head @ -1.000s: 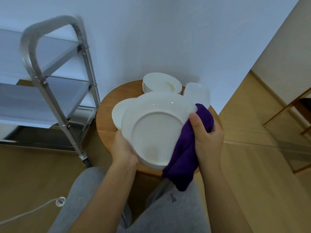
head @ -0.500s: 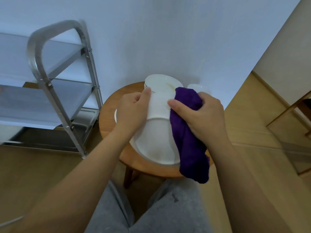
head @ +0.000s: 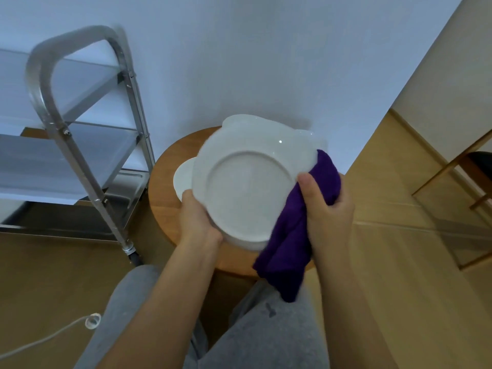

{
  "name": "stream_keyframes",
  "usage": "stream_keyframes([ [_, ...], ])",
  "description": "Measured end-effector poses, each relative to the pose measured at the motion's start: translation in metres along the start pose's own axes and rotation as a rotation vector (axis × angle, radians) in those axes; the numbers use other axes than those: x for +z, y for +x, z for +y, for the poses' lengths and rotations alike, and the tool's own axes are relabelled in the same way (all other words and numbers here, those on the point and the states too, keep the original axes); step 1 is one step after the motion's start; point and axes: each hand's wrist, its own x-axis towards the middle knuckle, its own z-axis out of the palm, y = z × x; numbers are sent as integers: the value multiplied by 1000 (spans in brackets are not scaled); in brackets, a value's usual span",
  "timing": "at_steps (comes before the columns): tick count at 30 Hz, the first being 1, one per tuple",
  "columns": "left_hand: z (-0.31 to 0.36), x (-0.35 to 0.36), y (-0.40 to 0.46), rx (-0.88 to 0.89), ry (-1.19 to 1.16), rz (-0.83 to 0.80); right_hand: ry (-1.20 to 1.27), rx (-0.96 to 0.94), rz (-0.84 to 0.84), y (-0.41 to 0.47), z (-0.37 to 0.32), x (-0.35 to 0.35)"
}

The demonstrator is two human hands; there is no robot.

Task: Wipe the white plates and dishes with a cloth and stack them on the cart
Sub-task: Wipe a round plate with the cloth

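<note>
I hold a white plate (head: 247, 182) with a wavy rim tilted up over the round wooden table (head: 165, 182), its underside and foot ring facing me. My left hand (head: 198, 219) grips the plate's lower left edge. My right hand (head: 326, 209) presses a purple cloth (head: 292, 235) against the plate's right edge, thumb on the underside; the cloth hangs down below the hand. Another white plate (head: 182, 179) lies on the table, mostly hidden behind the held one. The metal cart (head: 80, 123) stands at the left.
The cart has steel shelves (head: 32, 166) and a caster (head: 131, 253) close to the table. A white wall is right behind the table. A white cable (head: 53, 334) lies on the wooden floor at lower left. My grey-trousered knees are below.
The plate has been flipped from face-down under both hands to tilted up with its underside toward me. My left hand moved to its lower edge, and the cloth hand shifted to the right rim.
</note>
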Motion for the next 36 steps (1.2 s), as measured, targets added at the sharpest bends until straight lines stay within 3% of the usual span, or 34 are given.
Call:
stream_keyframes([
  [2, -8, 2, -5, -87, -110, 5, 121, 14, 87, -11, 7, 7],
  [5, -15, -8, -12, -29, -69, -62, 184, 71, 143, -7, 13, 5],
  [10, 16, -35, -13, 129, 166, -466, 282, 406, -60, 16, 21, -11],
  [14, 33, -43, -13, -41, 117, -617, 86, 393, -52, 18, 22, -4],
  [17, 30, -42, -19, 24, 157, -688, -115, 301, -74, 14, 20, 6],
  [21, 26, -33, -28, 132, 372, -607, -252, 186, -279, -7, 19, 31],
  [26, 21, -30, -30, 242, 479, -473, -202, 163, -412, -16, 18, 41],
  [31, 21, -28, -23, 207, 388, -452, -104, 107, -637, -39, 17, 46],
  [36, 37, -30, -9, 90, 213, -489, -257, -150, -713, -40, 29, 34],
])
